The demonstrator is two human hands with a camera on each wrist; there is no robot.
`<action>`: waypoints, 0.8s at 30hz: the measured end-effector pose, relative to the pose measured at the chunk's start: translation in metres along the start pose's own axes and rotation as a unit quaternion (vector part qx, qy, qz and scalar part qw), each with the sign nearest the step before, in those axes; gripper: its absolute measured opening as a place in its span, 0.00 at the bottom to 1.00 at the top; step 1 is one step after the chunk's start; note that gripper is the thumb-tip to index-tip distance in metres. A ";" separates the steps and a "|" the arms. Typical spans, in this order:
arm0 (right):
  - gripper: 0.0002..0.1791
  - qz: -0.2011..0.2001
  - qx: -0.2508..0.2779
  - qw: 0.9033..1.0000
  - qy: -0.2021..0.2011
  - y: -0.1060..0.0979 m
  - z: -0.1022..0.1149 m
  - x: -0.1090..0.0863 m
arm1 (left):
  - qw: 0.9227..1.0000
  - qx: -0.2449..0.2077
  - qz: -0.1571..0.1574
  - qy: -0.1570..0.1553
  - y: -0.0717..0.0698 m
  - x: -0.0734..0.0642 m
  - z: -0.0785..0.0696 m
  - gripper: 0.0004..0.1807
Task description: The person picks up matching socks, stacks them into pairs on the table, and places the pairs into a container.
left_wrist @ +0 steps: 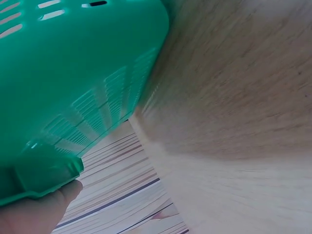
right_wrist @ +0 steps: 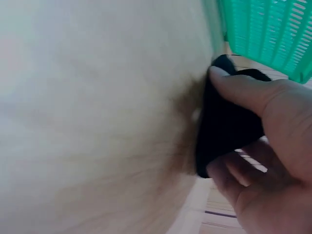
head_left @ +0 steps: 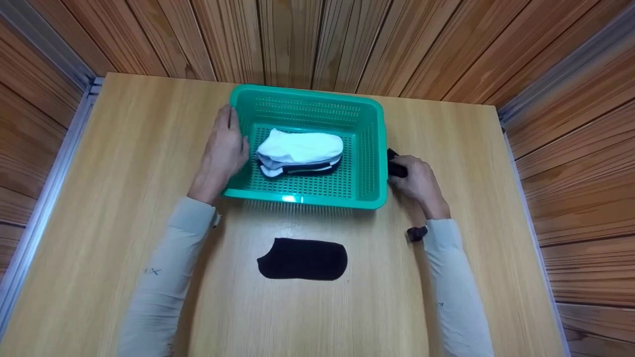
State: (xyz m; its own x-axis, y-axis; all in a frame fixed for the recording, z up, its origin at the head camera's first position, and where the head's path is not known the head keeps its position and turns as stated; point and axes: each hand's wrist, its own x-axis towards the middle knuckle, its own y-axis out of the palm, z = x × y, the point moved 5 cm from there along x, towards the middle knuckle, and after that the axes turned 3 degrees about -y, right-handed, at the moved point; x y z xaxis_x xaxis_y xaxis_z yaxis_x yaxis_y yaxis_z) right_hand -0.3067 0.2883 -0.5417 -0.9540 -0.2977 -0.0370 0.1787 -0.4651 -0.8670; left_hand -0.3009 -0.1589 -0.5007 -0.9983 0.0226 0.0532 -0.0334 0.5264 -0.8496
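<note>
A green plastic basket (head_left: pixel 371 193) stands toward the far side of the table, with a small stack of folded socks (head_left: pixel 300 148), white on top and dark below, on its bottom. My left hand (head_left: pixel 221 148) grips the basket's left rim, thumb on the inner side; fingertips show under the rim in the left wrist view. Just outside the right wall, my right hand (head_left: pixel 417 183) pinches a black sock (right_wrist: pixel 226 124) between thumb and fingers, close above the tabletop. A second black sock (head_left: pixel 302 259) lies flat on the table in front of the basket.
The light wooden table (head_left: pixel 307 317) meets a wood-panelled wall (head_left: pixel 292 44) right behind the basket. Panelled walls with metal edge rails (head_left: pixel 49 183) flank the table on both sides.
</note>
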 end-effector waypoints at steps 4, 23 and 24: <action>0.22 0.000 -0.007 1.000 0.002 0.001 0.006 -0.004 | 1.000 0.016 0.012 -0.018 0.001 -0.001 -0.001 0.35; 0.19 -0.015 0.044 0.997 0.056 -0.004 0.014 -0.040 | 1.000 0.026 -0.001 -0.018 0.000 -0.003 -0.003 0.35; 0.18 -0.022 0.045 0.997 0.054 -0.005 0.016 -0.043 | 1.000 0.026 -0.003 -0.017 0.000 -0.003 -0.004 0.35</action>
State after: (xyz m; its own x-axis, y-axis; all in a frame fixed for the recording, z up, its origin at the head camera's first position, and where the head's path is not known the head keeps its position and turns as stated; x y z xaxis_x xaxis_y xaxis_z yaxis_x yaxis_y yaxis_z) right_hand -0.2625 0.2898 -0.5277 -0.9811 -0.1849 -0.0571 0.1516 -0.5511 -0.8205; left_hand -0.2976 -0.1557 -0.4991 -0.9991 -0.0104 0.0412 -0.0411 0.4818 -0.8753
